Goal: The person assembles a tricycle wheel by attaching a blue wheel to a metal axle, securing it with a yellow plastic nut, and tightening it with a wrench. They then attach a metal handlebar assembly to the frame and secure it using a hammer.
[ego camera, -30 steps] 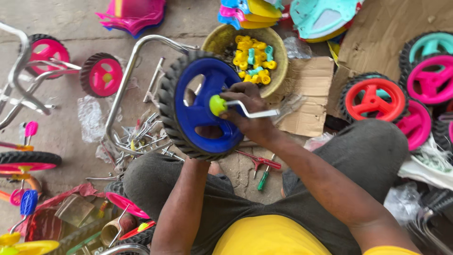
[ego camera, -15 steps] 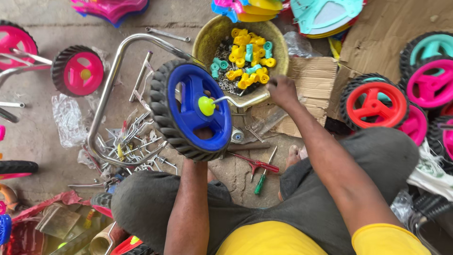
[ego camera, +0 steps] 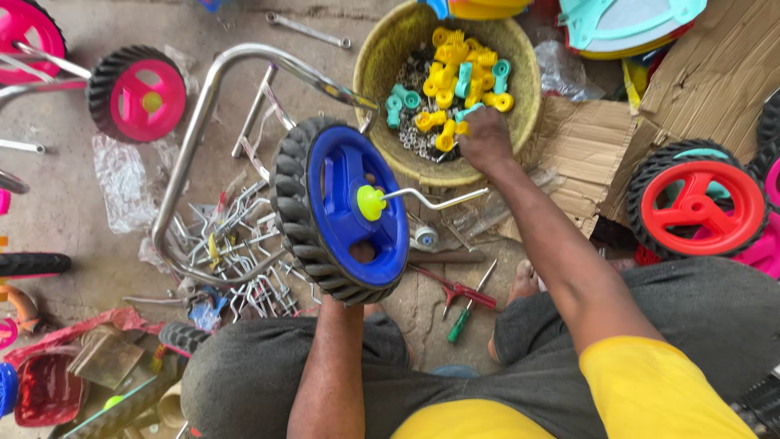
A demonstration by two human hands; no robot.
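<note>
A person sits on the floor, seen from above, with dark grey trousers and a yellow shirt at the bottom of the frame.

At the centre stands a toy wheel [ego camera: 345, 210] with a blue hub and a black ridged tyre, held on edge. A yellow cap sits at its middle, and a bent metal crank rod [ego camera: 435, 198] runs from that cap toward the right, its long axis nearly level. The left hand [ego camera: 351, 280] comes up from below and is mostly hidden behind the wheel's lower rim; it seems to be supporting the wheel, but its fingers cannot be seen, so whether they are closed around it cannot be told.

The right hand [ego camera: 485, 138] is above and to the right of the wheel, just over the free end of the rod. It reaches into a round yellow basket [ego camera: 382, 73] at the upper centre, with fingers curled down among small yellow and teal plastic fittings [ego camera: 455, 81] and metal nuts. Whether it has pinched one is hidden.

Below the wheel, red-handled pliers [ego camera: 459, 291] and a green screwdriver [ego camera: 465, 317] lie on the floor. A curved metal frame tube [ego camera: 191, 138] lies to the left, a pink wheel [ego camera: 138, 93] at upper left, a red wheel [ego camera: 697, 207] at right, on flattened cardboard [ego camera: 715, 73].
</note>
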